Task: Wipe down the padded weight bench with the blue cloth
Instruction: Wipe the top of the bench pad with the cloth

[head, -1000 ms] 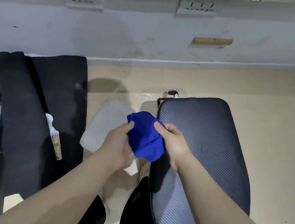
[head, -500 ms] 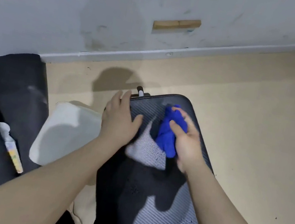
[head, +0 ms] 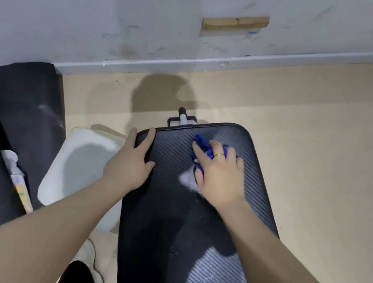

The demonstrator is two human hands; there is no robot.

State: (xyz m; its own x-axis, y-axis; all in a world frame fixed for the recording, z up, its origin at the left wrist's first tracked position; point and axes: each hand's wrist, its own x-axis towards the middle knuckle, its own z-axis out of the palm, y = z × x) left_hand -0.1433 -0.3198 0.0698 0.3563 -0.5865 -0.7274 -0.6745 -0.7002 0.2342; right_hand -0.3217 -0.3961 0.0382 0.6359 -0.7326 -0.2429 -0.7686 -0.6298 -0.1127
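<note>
Blue cloth down on the far end of the bench!
The crumpled blue cloth (head: 201,144) lies near the black ribbed padded bench (head: 167,202) top's far rounded edge, bare beige floor (head: 330,141) beyond; right hand (head: 218,172) presses it, fingers curled over; left hand (head: 131,159) rests spread flat at the left corner.

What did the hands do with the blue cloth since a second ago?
A second ago both hands held the blue cloth in the air beside the bench. The left hand let go and now rests flat on the near-left corner of the padded bench. The right hand carried the cloth onto the pad's far end and presses it down there. The spray bottle on the black mat has not moved.
</note>
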